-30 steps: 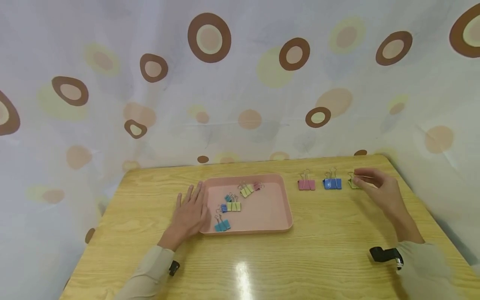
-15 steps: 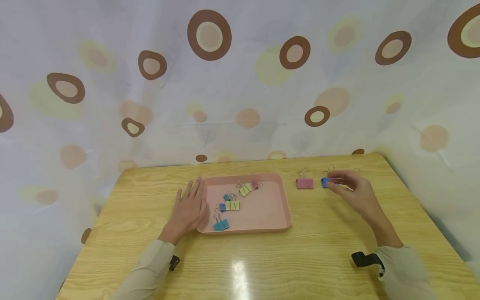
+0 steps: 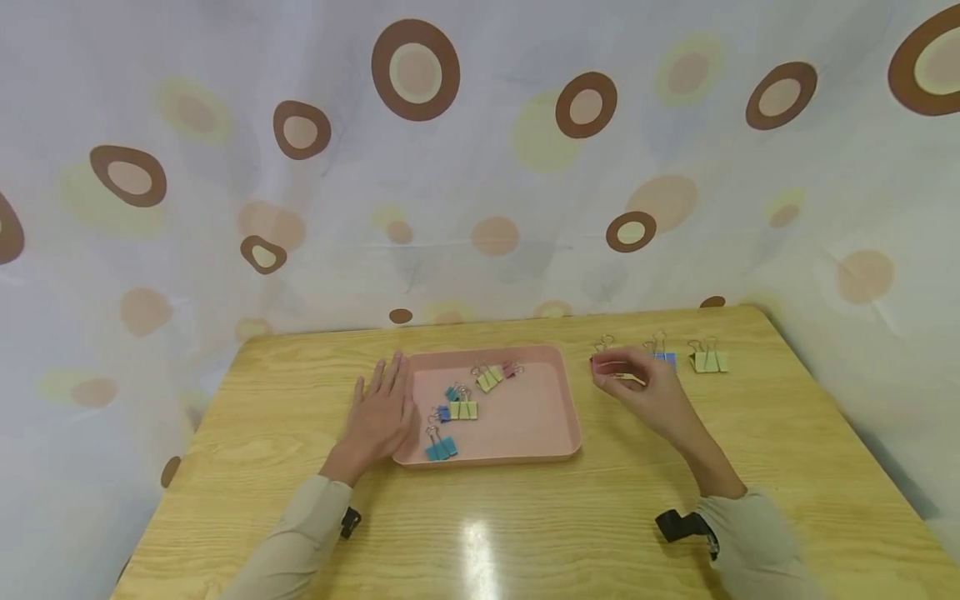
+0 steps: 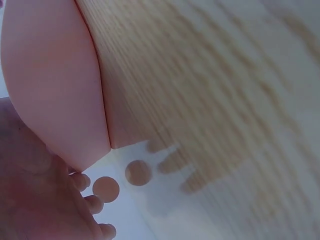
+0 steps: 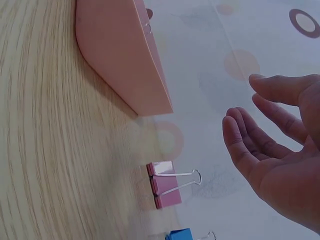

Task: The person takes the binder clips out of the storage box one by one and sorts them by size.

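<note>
My left hand [image 3: 375, 421] rests with straight fingers along the left side of a pink tray [image 3: 528, 437]. My right hand [image 3: 651, 390] hovers by a pink binder clip [image 5: 167, 186], partly covering it in the head view. In the right wrist view the fingers are loosely bent, thumb apart, and hold nothing. A blue binder clip [image 3: 666, 358] and a yellow-green binder clip [image 3: 709, 362] stand to the right in the same row. Inside the tray lie several smaller clips, among them a teal binder clip [image 3: 441, 448] and a yellow binder clip [image 3: 463, 411].
The wooden table [image 3: 585, 517] carries the tray and the row of clips. A patterned cloth [image 3: 480, 167] hangs behind its back edge and along the sides. Straps with small black devices are at both wrists.
My right hand has moved left along the row, from the yellow-green clip past the blue one to the pink one. The clips stay in place; my left hand is still.
</note>
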Motion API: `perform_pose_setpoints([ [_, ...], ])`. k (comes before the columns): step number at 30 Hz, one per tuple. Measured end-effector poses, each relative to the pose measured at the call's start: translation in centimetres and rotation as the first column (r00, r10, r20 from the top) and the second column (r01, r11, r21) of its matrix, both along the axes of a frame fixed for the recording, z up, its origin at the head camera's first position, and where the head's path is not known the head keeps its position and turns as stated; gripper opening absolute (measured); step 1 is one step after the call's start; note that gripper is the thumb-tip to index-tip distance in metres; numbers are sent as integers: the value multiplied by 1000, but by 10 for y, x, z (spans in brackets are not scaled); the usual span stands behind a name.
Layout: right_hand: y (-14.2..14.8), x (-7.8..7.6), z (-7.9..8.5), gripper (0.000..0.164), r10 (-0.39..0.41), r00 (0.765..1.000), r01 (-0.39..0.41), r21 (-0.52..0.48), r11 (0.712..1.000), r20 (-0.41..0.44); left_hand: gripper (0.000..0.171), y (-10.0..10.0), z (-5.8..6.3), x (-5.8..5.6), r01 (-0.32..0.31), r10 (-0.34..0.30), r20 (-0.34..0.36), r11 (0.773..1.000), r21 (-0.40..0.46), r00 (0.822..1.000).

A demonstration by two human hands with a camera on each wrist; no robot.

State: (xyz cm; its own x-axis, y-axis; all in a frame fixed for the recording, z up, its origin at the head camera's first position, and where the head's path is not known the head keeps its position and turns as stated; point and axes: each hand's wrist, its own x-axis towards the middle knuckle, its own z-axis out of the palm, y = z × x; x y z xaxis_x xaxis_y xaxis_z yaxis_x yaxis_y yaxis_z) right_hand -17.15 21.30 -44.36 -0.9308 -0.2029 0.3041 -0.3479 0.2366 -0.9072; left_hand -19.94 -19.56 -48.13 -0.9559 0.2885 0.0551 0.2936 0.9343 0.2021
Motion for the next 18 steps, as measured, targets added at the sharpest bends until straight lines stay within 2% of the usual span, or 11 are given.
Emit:
perform_pose_setpoints([
  [9,-47,-7,-8,28,69,997,-68,-27,997,39,61,-1,-5,-1,2,-2,-15,1000,-14,1000],
  [13,-72,-7,-9,29,107,991,-105,-37,994,74,61,-2,-6,-2,-2,1,-27,1000,-21,1000],
  [18,-101,-6,-18,29,143,986,-140,-31,990,87,61,-1,-7,-1,3,-4,-22,1000,-27,1000],
])
